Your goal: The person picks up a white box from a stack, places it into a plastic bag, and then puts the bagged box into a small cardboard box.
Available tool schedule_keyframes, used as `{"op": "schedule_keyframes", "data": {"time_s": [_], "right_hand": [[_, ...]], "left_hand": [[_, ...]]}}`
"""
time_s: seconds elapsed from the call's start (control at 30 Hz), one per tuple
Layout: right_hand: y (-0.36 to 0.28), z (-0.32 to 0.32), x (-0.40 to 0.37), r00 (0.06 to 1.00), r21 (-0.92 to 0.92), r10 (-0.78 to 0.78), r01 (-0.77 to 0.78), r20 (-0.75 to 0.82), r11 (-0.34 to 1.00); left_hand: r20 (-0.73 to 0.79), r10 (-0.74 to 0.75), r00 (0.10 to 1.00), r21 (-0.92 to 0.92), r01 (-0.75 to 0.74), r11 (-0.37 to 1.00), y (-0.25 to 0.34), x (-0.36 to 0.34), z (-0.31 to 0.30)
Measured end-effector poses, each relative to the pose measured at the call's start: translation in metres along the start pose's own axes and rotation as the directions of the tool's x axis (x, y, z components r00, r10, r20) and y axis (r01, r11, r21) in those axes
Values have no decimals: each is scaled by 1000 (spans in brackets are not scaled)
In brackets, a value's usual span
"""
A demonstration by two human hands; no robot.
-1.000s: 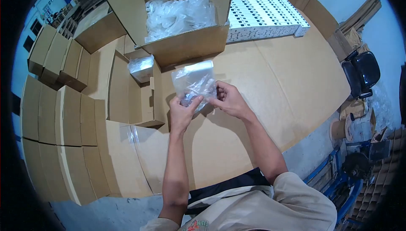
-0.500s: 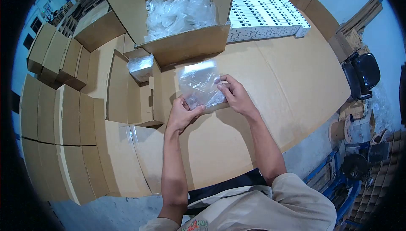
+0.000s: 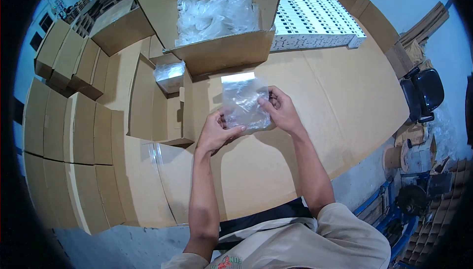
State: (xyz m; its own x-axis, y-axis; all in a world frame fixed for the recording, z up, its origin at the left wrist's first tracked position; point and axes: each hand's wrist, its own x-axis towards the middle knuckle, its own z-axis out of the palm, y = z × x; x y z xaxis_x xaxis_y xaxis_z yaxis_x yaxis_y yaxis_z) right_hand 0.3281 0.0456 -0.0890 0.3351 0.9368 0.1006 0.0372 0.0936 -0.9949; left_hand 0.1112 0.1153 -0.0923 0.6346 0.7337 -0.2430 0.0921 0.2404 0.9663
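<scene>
A clear plastic bag [image 3: 242, 102] with a white strip at its top edge is held up between both hands, above the cardboard-covered table. My left hand [image 3: 217, 132] pinches its lower left corner between thumb and fingers. On the right side of the bag, my right hand [image 3: 281, 110] grips it, thumb lying on the film. To the left of the hands stands an open narrow carton [image 3: 146, 101], and a plastic-wrapped pack [image 3: 170, 76] sits in its far end. Behind the hands, a larger open box [image 3: 221, 54] holds a heap of crumpled clear bags [image 3: 217, 15].
Rows of closed brown cartons [image 3: 81, 128] line the left side. White patterned boxes [image 3: 315, 20] are packed together at the back right. A black chair [image 3: 426, 89] and a blue metal frame [image 3: 379, 210] stand off the right table edge [image 3: 364, 151].
The bag has shifted slightly right and now hangs more upright, its white strip clearer. My right hand has moved a little right. The surroundings have shifted slightly in view.
</scene>
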Motion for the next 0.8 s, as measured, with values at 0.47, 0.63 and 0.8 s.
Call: {"op": "schedule_keyframes", "data": {"time_s": [0.47,0.63,0.8], "right_hand": [[5,43,-15,929,-499,-363,279,-77,821],[0,45,-13,970,-453,-192,104,-152,885],[5,46,-11,959,-305,-195,126,-207,944]], "left_hand": [[-590,432,682,238,-365,900,-21,25,23],[-613,468,636,284,-376,882,-20,23,23],[-510,442,737,190,-405,894,1,14,34]]}}
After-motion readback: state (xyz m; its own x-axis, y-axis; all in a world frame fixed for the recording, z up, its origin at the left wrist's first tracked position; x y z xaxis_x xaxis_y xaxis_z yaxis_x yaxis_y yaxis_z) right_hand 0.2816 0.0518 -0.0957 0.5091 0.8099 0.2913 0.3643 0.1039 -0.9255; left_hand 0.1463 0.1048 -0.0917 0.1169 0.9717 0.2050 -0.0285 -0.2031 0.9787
